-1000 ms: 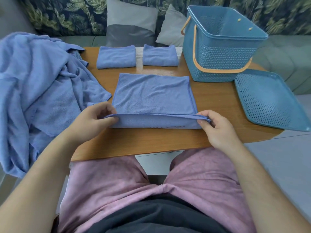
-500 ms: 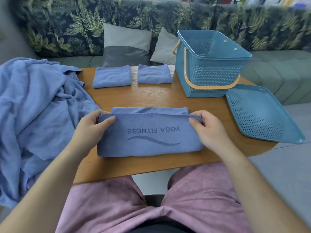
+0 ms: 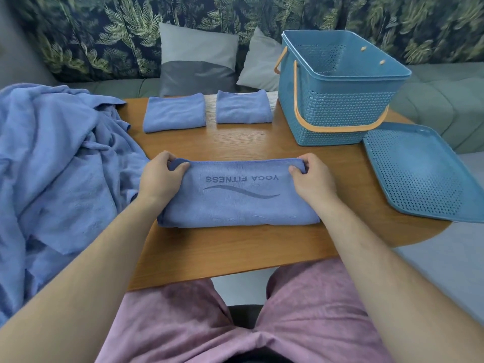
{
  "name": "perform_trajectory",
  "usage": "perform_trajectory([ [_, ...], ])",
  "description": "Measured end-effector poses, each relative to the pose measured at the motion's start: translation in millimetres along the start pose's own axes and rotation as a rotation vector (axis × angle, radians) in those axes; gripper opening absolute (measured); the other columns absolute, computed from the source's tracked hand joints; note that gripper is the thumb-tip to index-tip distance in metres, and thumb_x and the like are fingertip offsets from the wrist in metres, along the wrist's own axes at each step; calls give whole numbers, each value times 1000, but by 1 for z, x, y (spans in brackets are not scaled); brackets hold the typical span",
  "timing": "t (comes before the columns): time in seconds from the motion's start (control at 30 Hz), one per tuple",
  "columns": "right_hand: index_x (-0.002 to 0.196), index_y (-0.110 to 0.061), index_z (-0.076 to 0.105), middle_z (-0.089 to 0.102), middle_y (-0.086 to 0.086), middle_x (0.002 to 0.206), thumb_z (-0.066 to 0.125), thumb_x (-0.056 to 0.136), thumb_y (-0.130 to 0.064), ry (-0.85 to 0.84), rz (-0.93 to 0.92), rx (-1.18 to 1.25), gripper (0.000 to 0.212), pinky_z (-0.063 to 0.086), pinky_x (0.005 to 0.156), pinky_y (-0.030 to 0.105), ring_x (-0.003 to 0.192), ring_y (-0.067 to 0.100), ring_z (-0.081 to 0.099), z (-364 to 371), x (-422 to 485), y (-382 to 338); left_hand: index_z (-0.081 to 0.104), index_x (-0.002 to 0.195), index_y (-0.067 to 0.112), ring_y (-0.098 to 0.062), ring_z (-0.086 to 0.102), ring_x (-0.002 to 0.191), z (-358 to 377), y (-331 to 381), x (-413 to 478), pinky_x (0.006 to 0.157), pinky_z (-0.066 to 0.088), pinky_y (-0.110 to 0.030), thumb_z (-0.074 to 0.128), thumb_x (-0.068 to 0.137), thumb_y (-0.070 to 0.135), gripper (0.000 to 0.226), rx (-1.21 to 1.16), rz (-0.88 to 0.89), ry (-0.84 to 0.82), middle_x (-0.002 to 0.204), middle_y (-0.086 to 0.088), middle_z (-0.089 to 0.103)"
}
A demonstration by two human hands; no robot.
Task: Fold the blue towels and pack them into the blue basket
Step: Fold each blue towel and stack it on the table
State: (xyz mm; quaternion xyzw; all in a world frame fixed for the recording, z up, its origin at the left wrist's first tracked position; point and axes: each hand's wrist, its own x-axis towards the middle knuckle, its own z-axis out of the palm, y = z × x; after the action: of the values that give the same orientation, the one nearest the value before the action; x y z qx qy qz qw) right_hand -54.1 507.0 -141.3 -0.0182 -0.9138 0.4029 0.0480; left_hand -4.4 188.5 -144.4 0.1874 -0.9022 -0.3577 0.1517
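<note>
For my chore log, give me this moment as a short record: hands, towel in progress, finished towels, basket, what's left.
left hand: pinches far left corner of the logo towel
right hand: pinches its far right corner
logo towel: folded, flat on table, print up
folded towels: two, side by side at far edge
basket: upright, lid lying beside it, no towel visible inside
unfolded pile: heaped at left

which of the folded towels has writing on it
The near towel, pinched by left hand and right hand: it reads YOGA FITNESS. The two far towels look plain.
</note>
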Motion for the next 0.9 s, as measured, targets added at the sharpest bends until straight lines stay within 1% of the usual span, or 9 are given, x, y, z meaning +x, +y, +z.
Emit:
perform_trajectory([
  [0.13, 132, -22, 55, 53, 6, 131, 60, 97, -17, -15, -89, -105, 35, 39, 97, 30, 122, 25, 51, 2, -1, -3, 56, 103, 12, -26, 58, 93, 1, 6, 7, 75, 45, -36, 70, 90, 43, 36, 81, 28, 31, 103, -7, 60],
  [0.23, 136, -17, 54, 43, 12, 147, 59, 96, -20, 131, -182, -400, 41, 33, 113, 44, 138, 38, 35, 3, -11, -17, 61, 109, 9, -34, 53, 103, 6, 20, -6, 89, 46, -45, 67, 92, 41, 37, 265, 301, 224, 115, -13, 56],
  [0.3, 140, -16, 54, 38, 9, 156, 53, 98, -21, 171, -323, -445, 42, 27, 118, 50, 150, 38, 22, 11, -27, -38, 68, 110, 12, -31, 56, 109, 18, 39, -25, 92, 47, -43, 61, 96, 36, 29, 204, 494, 131, 118, -8, 62],
  [0.37, 150, -20, 45, 31, 3, 163, 44, 103, -24, -11, -409, -418, 47, 17, 123, 48, 155, 32, 12, 30, -45, -58, 67, 125, 15, -28, 54, 127, 38, 51, -40, 106, 42, -44, 51, 96, 36, 39, 178, 600, -122, 133, -2, 62],
  [0.43, 158, -26, 31, 20, -1, 168, 34, 107, -31, -211, -380, -428, 51, 8, 125, 46, 156, 30, 4, 52, -57, -65, 56, 141, 21, -27, 35, 147, 54, 51, -49, 118, 29, -49, 34, 95, 40, 54, 252, 590, -323, 150, 5, 50],
  [0.5, 162, -30, 17, 8, -4, 170, 21, 108, -44, -326, -284, -489, 56, -2, 126, 44, 157, 27, -5, 64, -57, -56, 42, 151, 34, -20, 15, 154, 58, 41, -47, 124, 12, -49, 23, 95, 49, 61, 351, 500, -395, 162, 13, 31],
  [0.63, 162, -33, 12, -2, -6, 170, 15, 106, -56, -302, -218, -599, 61, -7, 126, 42, 156, 23, -10, 52, -43, -30, 23, 153, 54, -16, 2, 156, 47, 23, -35, 125, 1, -44, 21, 95, 74, 61, 476, 404, -384, 166, 20, 11],
  [0.83, 163, -30, 7, -9, 1, 170, 13, 104, -60, -270, -102, -621, 66, -7, 126, 42, 156, 21, -15, 33, -35, -8, 18, 154, 55, -17, -1, 156, 28, 7, -21, 125, -2, -38, 23, 96, 74, 61, 542, 371, -390, 167, 16, 7],
  [0.9, 163, -23, 11, -4, 9, 170, 18, 105, -55, -217, -115, -638, 67, -8, 126, 44, 156, 26, -14, 36, -35, -12, 21, 154, 52, -20, 0, 156, 29, 7, -22, 125, -1, -42, 21, 97, 72, 60, 551, 447, -341, 168, 12, 6],
])
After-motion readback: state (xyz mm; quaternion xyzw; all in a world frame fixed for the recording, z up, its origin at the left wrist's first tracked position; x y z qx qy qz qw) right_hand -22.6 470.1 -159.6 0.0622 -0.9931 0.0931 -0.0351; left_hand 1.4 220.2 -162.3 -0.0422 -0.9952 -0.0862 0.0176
